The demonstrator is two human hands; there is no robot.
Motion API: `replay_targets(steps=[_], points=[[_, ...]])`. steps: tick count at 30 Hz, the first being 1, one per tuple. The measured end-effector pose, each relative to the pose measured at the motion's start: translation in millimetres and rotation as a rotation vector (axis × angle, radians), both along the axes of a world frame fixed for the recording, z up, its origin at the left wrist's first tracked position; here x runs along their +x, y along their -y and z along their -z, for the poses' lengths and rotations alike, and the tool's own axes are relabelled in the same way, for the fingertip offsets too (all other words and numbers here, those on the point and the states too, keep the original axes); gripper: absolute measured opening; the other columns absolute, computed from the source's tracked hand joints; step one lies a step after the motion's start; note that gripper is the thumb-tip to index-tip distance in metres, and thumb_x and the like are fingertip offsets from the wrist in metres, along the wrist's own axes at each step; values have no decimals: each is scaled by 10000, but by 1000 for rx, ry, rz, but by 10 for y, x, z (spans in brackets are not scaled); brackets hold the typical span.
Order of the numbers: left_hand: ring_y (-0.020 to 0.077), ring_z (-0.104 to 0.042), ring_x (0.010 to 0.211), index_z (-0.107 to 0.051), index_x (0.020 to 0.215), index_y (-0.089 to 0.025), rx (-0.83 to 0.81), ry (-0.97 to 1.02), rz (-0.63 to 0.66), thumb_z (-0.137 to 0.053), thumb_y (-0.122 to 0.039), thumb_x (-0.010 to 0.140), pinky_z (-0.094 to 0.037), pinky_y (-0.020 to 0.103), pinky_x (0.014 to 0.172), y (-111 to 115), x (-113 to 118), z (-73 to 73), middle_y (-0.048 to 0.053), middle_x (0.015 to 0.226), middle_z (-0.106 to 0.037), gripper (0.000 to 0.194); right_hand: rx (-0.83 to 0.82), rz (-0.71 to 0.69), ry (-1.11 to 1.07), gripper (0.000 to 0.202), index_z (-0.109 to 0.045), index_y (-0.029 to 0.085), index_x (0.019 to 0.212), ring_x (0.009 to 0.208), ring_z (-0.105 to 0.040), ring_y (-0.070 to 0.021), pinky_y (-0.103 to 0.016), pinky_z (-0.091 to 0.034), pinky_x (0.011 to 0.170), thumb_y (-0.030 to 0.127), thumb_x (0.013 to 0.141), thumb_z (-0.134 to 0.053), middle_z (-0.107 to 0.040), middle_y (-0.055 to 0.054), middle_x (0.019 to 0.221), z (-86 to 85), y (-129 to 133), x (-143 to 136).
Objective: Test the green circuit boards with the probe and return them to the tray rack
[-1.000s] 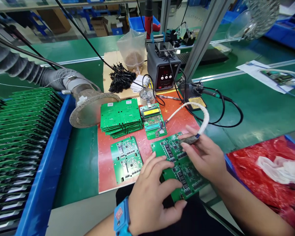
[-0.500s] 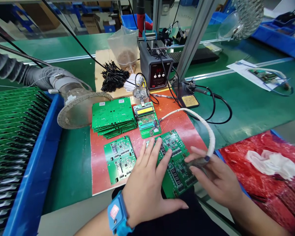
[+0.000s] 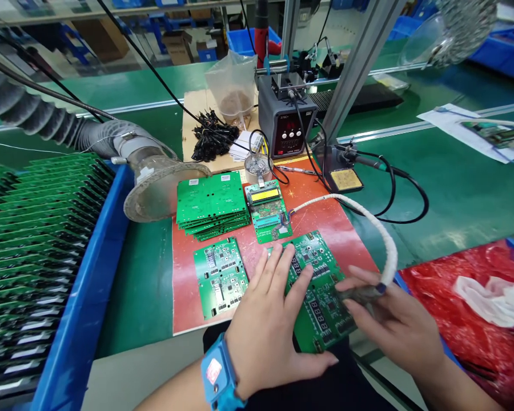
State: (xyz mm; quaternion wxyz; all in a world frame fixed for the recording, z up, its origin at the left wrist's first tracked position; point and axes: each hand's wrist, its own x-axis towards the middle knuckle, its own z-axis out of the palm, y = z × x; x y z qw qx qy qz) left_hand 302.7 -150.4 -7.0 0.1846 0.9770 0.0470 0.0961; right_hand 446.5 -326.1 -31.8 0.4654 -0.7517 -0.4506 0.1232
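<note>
Pinching a dark probe (image 3: 362, 294) on a white cable (image 3: 389, 245) snugly in the right grip (image 3: 400, 322), along the right side of the green circuit board (image 3: 324, 281), lower centre of frame. Got the left grip (image 3: 263, 319) spread wide over the board's left part, kinda flat.

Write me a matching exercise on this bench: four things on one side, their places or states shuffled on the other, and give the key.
Things:
1. left hand
2. right hand
3. wristband
4. stack of green boards

Places or states:
A. blue, around the left wrist
B. spread over a circuit board
C. on the red mat, beside the board with the yellow display
D. gripping the dark end of the white cable

Right pairs: 1-B, 2-D, 3-A, 4-C
</note>
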Motion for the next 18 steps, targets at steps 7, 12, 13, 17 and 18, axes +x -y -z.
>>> replay_targets(steps=[7,12,13,17,18], points=[[431,-214,1415,-384,1417,-132,-7,-18,-3,-672,-700,592,-317,650,1072,5,-4,-8,249,1521,-259,1042,39,-29,26,509,-484,312,1320,842,-663,-132,-252,-573,802,136,855,-593,-677,-12,958,-4,13,-10],[427,-194,1423,-372,1425,-136,-20,-23,0,-680,-695,584,-300,643,1086,12,-9,-12,240,1529,-247,1056,47,-26,70,525,-478,311,1329,855,-661,-132,-250,-570,823,133,850,-597,-680,-10,951,-2,5,-9],[426,-191,1424,-375,1423,-136,-24,-20,0,-687,-689,580,-292,642,1091,12,-8,-12,239,1529,-247,1056,51,-25,87,523,-482,309,1326,855,-661,-134,-251,-569,828,132,848,-598,-683,-9,944,-5,1,-8],[420,-182,1428,-382,1418,-137,-36,-17,-4,-684,-693,579,-287,637,1097,6,-2,-6,236,1534,-236,1051,63,-26,138,520,-494,297,1312,864,-661,-142,-254,-568,838,124,836,-608,-689,-11,931,-28,-13,-1],[419,-182,1428,-381,1419,-139,-39,-20,-4,-679,-698,582,-293,635,1094,4,0,-5,235,1536,-233,1050,63,-29,145,512,-498,293,1306,864,-661,-141,-249,-569,833,124,835,-609,-688,-12,930,-36,-15,2]])
